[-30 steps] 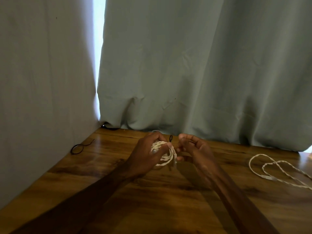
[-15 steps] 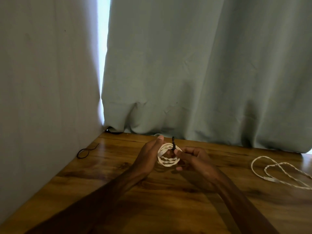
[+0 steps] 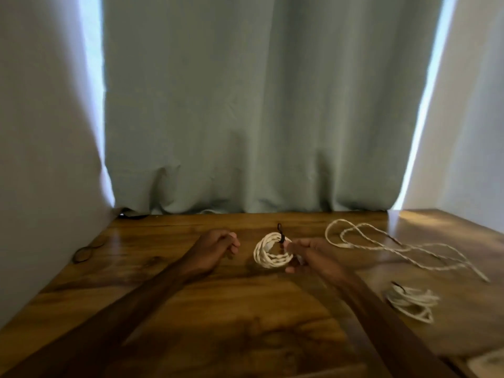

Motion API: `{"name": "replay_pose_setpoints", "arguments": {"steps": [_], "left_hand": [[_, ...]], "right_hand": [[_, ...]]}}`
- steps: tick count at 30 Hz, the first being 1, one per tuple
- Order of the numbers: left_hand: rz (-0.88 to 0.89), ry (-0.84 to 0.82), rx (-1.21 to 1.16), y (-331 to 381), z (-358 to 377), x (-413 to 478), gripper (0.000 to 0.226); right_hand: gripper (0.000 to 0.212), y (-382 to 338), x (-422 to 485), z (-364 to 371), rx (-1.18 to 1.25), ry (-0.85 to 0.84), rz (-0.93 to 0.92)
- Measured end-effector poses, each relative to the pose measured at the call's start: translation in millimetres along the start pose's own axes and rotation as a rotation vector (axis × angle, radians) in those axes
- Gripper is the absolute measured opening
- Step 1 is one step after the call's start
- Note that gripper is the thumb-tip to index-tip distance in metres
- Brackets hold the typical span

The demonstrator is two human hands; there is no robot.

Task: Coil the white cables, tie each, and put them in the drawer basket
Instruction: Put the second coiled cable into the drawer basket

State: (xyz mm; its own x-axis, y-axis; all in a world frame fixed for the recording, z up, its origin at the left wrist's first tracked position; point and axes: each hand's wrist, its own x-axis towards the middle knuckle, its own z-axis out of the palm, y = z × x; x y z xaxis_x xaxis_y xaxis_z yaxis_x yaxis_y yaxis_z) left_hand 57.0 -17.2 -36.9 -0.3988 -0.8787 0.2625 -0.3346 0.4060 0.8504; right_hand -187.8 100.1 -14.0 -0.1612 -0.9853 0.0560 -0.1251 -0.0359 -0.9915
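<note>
A coiled white cable [image 3: 268, 253] bound by a black tie [image 3: 281, 236] sits low over the wooden table [image 3: 245, 309] at centre. My right hand [image 3: 311, 255] grips the coil's right side between thumb and fingers. My left hand [image 3: 215, 249] is a short way left of the coil, loosely curled and holding nothing. A loose, uncoiled white cable [image 3: 387, 242] sprawls on the table to the right. A second tied white coil [image 3: 411, 302] lies near my right forearm. No drawer basket can be made out.
A spare black tie [image 3: 84, 252] lies by the left wall. Grey-green curtains [image 3: 245, 118] hang along the table's back edge, with walls on both sides. A blurred white object [image 3: 488, 361] shows at the bottom right corner.
My left hand has let go of the coil and moved left. The coil stays in my right hand alone. The view has swung right, bringing in the second coil and the right wall.
</note>
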Motion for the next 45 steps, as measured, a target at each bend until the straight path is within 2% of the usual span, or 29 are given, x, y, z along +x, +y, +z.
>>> {"name": "replay_pose_setpoints", "arguments": {"steps": [3,8,14,17,21,29,33,36,39,45], "left_hand": [[0.073,-0.128,0.116,31,38,-2,0.020],[0.223,-0.272,0.219,99,125,-11,0.011],[0.406,-0.391,0.300,159,238,-34,0.006],[0.489,-0.419,0.347,187,285,-54,0.011],[0.607,-0.363,0.420,201,324,-74,0.012],[0.562,-0.422,0.543,187,340,-88,0.013],[0.600,-0.369,0.527,184,331,-87,0.011],[0.654,-0.240,0.445,182,322,-80,0.011],[0.625,-0.125,0.429,176,312,-66,0.015],[0.487,-0.168,0.519,156,295,-43,0.034]], "right_hand": [[0.023,-1,-33,-40,-0.031,0.021,-0.037],[0.021,-2,-94,-107,-0.027,0.172,-0.012],[0.019,-6,-186,-203,-0.341,0.374,0.049],[0.016,-1,-233,-253,-0.430,0.441,0.111],[0.013,18,-276,-297,-0.459,0.517,0.205],[0.012,62,-279,-300,-0.476,0.446,0.377],[0.014,53,-264,-293,-0.469,0.413,0.275],[0.012,31,-248,-286,-0.419,0.404,0.160],[0.016,12,-223,-277,-0.401,0.406,0.110],[0.017,-3,-160,-277,-0.355,0.533,0.127]]}}
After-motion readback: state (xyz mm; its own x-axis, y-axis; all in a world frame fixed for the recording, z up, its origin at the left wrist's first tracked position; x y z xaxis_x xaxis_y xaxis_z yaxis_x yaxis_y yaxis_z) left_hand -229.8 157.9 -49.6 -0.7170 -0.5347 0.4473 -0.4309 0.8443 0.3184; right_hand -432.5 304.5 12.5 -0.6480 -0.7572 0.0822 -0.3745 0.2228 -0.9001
